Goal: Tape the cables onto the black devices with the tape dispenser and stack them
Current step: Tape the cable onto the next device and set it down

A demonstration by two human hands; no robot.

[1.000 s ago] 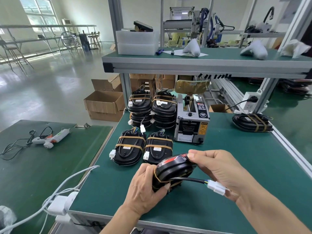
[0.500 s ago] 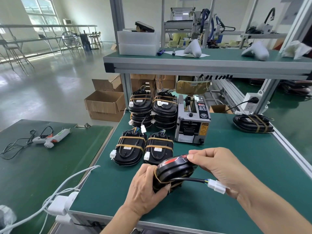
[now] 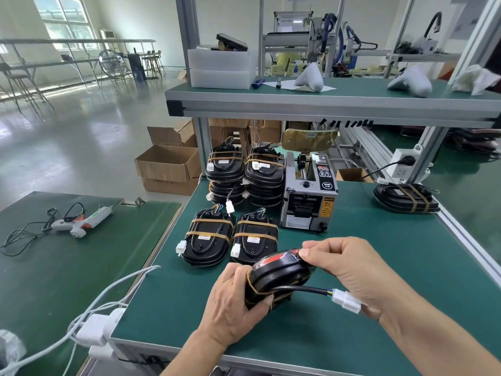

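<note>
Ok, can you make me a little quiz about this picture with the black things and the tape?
1. True or false: the grey box-shaped tape dispenser stands right of the tall stacks of taped black devices.
2. Which hand grips the black oval device near its taped end?
3. How many taped devices lie flat, side by side, before the stacks? A) two B) five

Key: 1 true. 2 The left hand. 3 A.

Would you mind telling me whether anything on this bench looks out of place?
One taped black device lies alone at the bench's right edge, apart from the stacks left of the tape dispenser.
</note>
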